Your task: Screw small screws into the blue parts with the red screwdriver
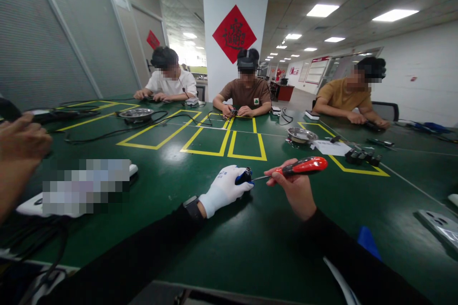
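My left hand, in a white glove with blue fingertips, is closed around a small black part just above the green table. A short round knob or post sticks up from that part; its exact kind I cannot make out. In my bare right hand is a screwdriver with a red and black handle. Its metal shaft points left, and the tip meets the black part or lies right beside it; the fingers hide the exact contact.
Yellow tape frames mark the green table. Metal bowls and several black parts lie farther off. A white power bank or phone-like case is at left, a phone at right. Co-workers sit opposite; another person's hand reaches in at left.
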The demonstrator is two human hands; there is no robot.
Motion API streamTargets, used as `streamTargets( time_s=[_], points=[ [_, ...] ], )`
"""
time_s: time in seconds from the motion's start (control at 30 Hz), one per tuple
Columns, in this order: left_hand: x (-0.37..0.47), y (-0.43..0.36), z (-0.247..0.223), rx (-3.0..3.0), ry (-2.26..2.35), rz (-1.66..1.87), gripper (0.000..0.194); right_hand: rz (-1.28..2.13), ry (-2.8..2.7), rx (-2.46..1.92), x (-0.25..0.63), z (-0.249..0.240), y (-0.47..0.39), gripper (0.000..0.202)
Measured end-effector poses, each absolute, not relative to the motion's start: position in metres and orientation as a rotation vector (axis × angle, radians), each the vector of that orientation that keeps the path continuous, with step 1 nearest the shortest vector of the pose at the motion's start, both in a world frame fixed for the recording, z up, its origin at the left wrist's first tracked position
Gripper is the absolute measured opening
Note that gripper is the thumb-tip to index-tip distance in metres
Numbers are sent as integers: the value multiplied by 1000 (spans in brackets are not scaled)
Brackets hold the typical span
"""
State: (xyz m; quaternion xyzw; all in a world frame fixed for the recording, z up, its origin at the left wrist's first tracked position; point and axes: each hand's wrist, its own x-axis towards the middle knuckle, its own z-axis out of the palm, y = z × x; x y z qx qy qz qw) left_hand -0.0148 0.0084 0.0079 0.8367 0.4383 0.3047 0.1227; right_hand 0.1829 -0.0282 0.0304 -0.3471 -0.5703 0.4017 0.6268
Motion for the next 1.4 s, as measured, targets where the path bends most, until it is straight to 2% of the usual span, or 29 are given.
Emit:
streamTargets(
  time_s=[0.1, 0.2, 0.5, 0.73, 0.9, 1.0, 1.13, 1.23, 1.4],
  points=[
    [-15, 9, 7, 2424, 1291, 901, 28, 1013, -1282, -703, 183, 27, -28, 23],
    [-15, 8, 7, 2429, 1271, 911, 26, 1106, -1235, -631, 182, 25, -28, 28],
    [-15, 7, 9, 2443, 1257, 897, 23, 914, -1347, -787, 186, 26, -25, 16],
    [-14, 7, 8, 2432, 1259, 909, 23, 1062, -1262, -669, 181, 26, -28, 32],
    [-13, 7, 9, 2435, 1271, 890, 24, 988, -1318, -769, 183, 29, -27, 26],
    [-13, 8, 9, 2431, 1277, 884, 25, 932, -1341, -779, 183, 29, -27, 31],
    [-15, 8, 8, 2428, 1270, 881, 25, 1027, -1293, -675, 181, 28, -30, 22],
    [-15, 7, 9, 2434, 1273, 888, 25, 1080, -1270, -655, 180, 27, -31, 26],
    [-14, 7, 9, 2443, 1290, 889, 25, 922, -1354, -724, 178, 26, -30, 19]
  ],
)
